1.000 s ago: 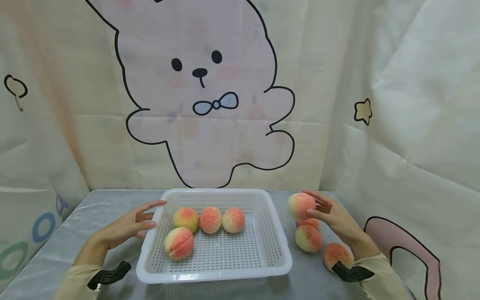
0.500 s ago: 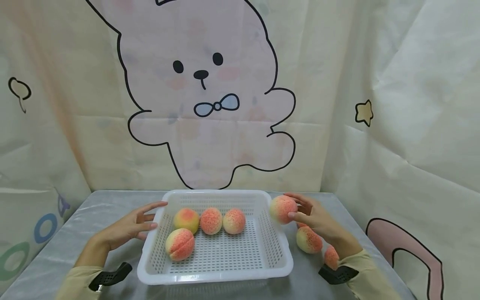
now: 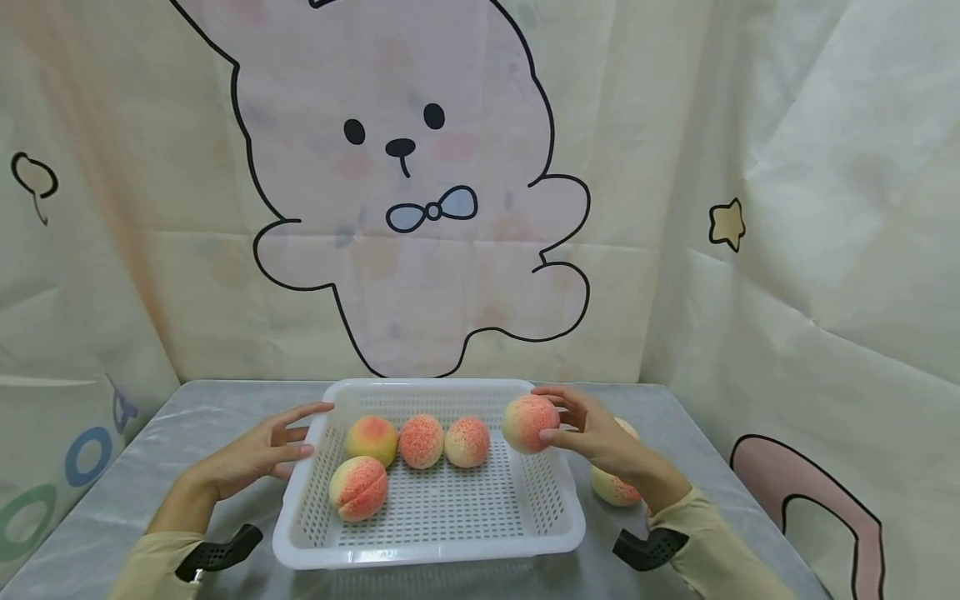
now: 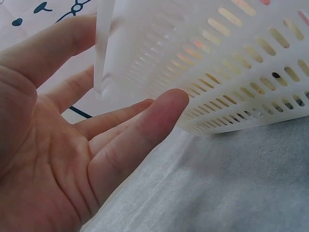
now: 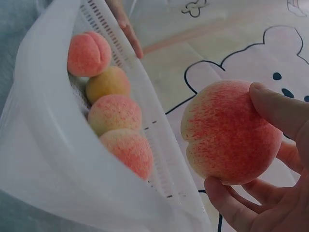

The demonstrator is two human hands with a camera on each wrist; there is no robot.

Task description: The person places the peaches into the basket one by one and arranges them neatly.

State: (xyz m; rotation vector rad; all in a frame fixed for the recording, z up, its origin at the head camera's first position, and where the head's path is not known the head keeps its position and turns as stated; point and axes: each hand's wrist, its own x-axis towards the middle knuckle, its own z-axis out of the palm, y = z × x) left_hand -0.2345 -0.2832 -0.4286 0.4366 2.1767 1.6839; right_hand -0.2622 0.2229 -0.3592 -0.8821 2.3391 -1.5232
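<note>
Looking from right wrist reveals held peach's [image 5: 229, 135] notch [image 5: 191, 141].

I seem to be in a small makeshift booth, perhaps a recording set: a cartoon bear backdrop [image 3: 420, 267] hangs behind the grey-covered table [image 3: 228, 408], creased printed sheets [image 3: 817, 242] close off the table's left and right sides, and black devices [image 3: 219, 553] sit at my sleeves [image 3: 153, 567].

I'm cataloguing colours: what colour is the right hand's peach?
The held peach is speckled pinkish red over pale yellow, clearest in the right wrist view.
</note>
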